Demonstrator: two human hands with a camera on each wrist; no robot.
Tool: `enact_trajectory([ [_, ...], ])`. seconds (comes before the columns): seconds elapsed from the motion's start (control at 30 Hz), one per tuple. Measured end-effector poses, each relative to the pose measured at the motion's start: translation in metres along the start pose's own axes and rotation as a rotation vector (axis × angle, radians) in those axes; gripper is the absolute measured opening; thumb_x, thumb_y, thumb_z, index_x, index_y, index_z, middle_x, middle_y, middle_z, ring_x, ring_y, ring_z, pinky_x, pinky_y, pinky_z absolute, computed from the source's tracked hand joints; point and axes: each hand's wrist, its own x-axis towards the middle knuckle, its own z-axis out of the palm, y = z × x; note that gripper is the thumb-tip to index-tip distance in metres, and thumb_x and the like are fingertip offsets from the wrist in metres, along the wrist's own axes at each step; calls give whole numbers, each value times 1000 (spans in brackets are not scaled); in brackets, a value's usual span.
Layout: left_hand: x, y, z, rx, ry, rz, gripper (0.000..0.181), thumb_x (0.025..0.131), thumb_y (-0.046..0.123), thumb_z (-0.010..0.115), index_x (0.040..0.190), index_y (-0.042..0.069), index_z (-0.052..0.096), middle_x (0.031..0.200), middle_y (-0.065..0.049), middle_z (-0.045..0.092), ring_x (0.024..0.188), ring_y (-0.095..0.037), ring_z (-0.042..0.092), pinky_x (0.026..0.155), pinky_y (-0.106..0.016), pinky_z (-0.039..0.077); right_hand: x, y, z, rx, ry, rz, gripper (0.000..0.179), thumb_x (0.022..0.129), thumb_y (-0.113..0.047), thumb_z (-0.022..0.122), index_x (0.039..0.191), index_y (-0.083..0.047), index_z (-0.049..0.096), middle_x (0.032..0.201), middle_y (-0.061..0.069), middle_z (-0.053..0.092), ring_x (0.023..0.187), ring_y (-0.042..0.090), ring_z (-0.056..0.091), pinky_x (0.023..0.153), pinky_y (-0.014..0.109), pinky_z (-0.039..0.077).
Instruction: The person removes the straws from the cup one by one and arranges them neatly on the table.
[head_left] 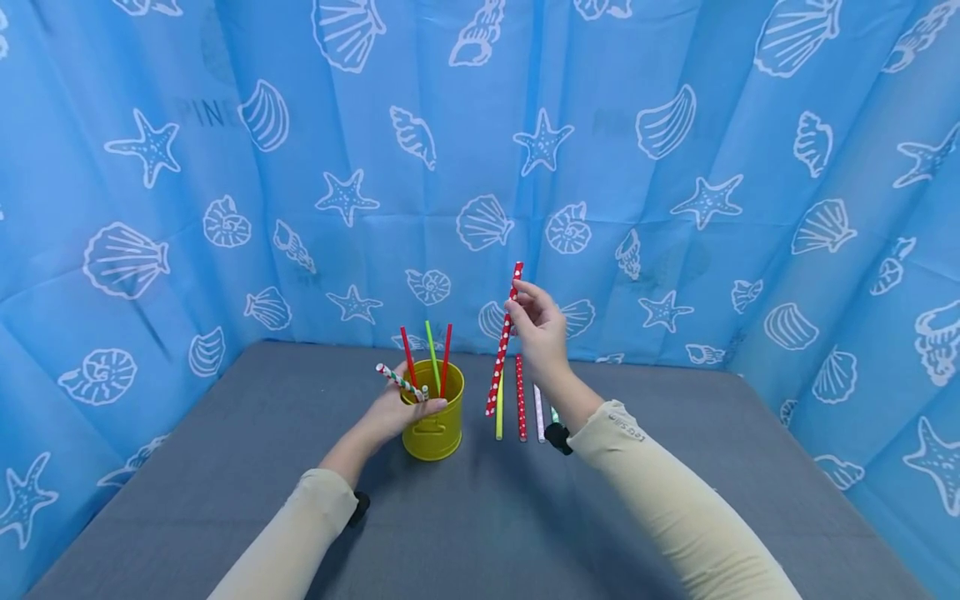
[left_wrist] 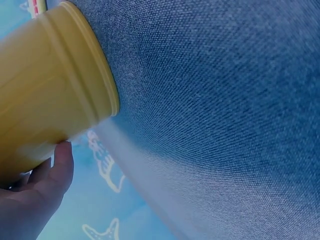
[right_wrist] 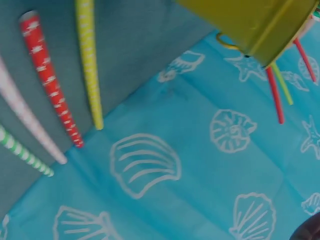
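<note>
In the head view my right hand [head_left: 542,332] pinches a red paper straw with white hearts [head_left: 501,367] near its upper end. The straw hangs nearly upright, slightly tilted, right of the yellow bucket [head_left: 435,437]. My left hand [head_left: 393,414] grips the bucket, thumb over the near rim and fingers around the left side. In the left wrist view fingers [left_wrist: 62,160] touch the bucket wall [left_wrist: 50,80]. Several straws stand in the bucket, including a green straw [head_left: 432,350], a red straw [head_left: 446,354] and a patterned white straw [head_left: 393,377] leaning left.
Right of the bucket, a yellow straw [right_wrist: 89,65], a red star-patterned straw [right_wrist: 50,82], a pale pink straw [right_wrist: 30,117] and a green-striped straw [right_wrist: 25,155] lie apart on the grey tabletop [head_left: 225,467]. A blue shell-patterned curtain [head_left: 420,183] hangs behind the table.
</note>
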Motion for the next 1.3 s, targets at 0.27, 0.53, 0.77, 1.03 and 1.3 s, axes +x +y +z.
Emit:
enact_trajectory([
  [0.27, 2, 2, -1, 4, -2, -9, 91, 83, 26, 78, 152, 11, 19, 142, -21, 44, 131, -37, 41, 107, -56, 33, 2, 1, -27, -103, -200, 161, 59, 90, 3, 64, 145, -4, 42, 116, 15, 50, 88, 16, 54, 72, 20, 52],
  [0.53, 4, 2, -1, 11, -6, -12, 93, 84, 29, 78, 153, 11, 17, 144, -21, 42, 133, -39, 39, 107, -58, 32, 1, 8, -52, -255, -362, 169, 72, 88, 0, 69, 151, -6, 32, 127, 21, 44, 95, 22, 53, 74, 22, 50],
  [0.77, 5, 1, 1, 17, 0, -12, 94, 83, 29, 78, 153, 13, 17, 143, -21, 43, 131, -38, 40, 106, -58, 33, 1, 12, -75, -363, -407, 212, 74, 89, -5, 70, 152, -7, 31, 130, 20, 45, 100, 31, 55, 77, 26, 51],
  [1.03, 3, -2, 1, -9, -8, -6, 92, 83, 27, 78, 153, 13, 18, 143, -20, 44, 132, -38, 40, 106, -57, 33, 0, 23, -101, -470, -473, 280, 75, 88, -9, 72, 151, -6, 31, 132, 22, 45, 109, 36, 51, 85, 42, 49],
  [1.3, -2, -1, 0, -33, -23, 1, 94, 84, 26, 78, 153, 10, 17, 143, -22, 42, 131, -39, 40, 107, -57, 33, 0, 44, -127, -537, -469, 343, 77, 88, -12, 73, 151, -5, 31, 131, 23, 45, 111, 41, 49, 85, 45, 51],
])
